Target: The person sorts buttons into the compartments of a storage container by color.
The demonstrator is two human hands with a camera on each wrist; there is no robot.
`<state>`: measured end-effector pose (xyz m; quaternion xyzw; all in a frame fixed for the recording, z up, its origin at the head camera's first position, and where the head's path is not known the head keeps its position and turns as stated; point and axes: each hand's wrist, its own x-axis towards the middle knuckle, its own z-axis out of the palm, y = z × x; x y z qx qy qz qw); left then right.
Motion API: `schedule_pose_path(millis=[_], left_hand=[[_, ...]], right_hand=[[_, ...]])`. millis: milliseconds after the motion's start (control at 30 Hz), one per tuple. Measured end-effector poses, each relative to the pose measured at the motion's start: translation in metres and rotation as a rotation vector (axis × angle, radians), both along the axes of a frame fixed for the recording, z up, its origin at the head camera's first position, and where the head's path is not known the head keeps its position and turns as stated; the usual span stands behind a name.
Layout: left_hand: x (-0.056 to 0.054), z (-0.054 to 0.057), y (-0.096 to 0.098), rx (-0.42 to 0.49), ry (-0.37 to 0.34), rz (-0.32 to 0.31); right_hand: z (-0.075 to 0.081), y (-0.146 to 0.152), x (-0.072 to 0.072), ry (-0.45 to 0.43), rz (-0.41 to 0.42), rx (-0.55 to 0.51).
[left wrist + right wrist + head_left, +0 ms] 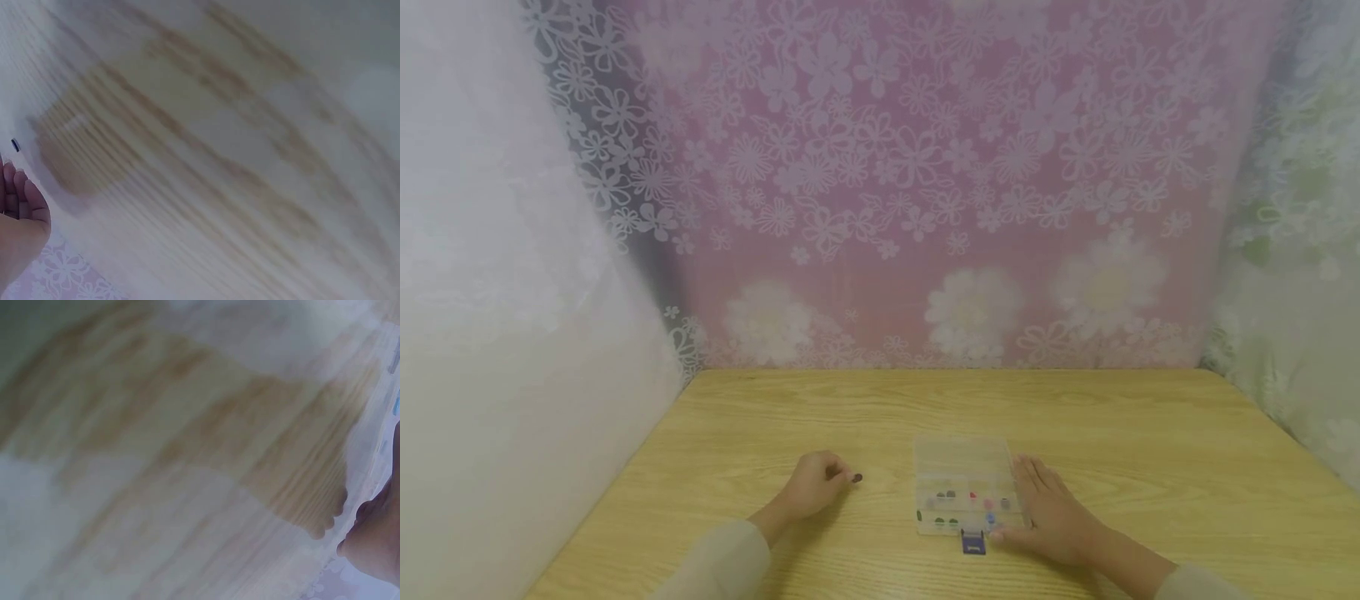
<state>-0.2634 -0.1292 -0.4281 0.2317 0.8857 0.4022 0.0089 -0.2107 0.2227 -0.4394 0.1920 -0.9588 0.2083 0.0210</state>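
In the head view my left hand is left of a clear plastic box, fingers bent, pinching a small dark bead-like piece at its fingertips. That dark piece also shows just past the fingertips at the left edge of the left wrist view. The box has several compartments with small green, dark, red, pink and blue pieces inside. A purple latch sticks out from its front side. Along the box's right side lies my right hand, fingers straight, with the thumb reaching to the front corner near the latch.
The box stands on a wood-grain table. A pink and purple flowered curtain hangs behind the far edge. Pale sheets enclose the left and right sides.
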Motion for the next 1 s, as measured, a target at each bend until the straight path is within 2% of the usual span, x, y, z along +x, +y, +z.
schedule_pose_path(millis=[100,300,533,1000], left_hand=[[-0.001,0.002,0.003,0.016,-0.020,-0.018],[0.000,0.005,0.011,0.041,-0.043,-0.012],[-0.002,0.004,0.018,0.044,-0.033,-0.006],[0.000,0.008,0.034,0.034,-0.010,-0.015]], right_hand=[[0.000,0.000,0.000,0.008,0.001,0.002],[-0.003,0.000,0.000,0.014,-0.004,0.005],[-0.003,0.001,0.000,0.018,-0.003,0.008],[-0.002,0.000,0.001,0.016,0.000,-0.001]])
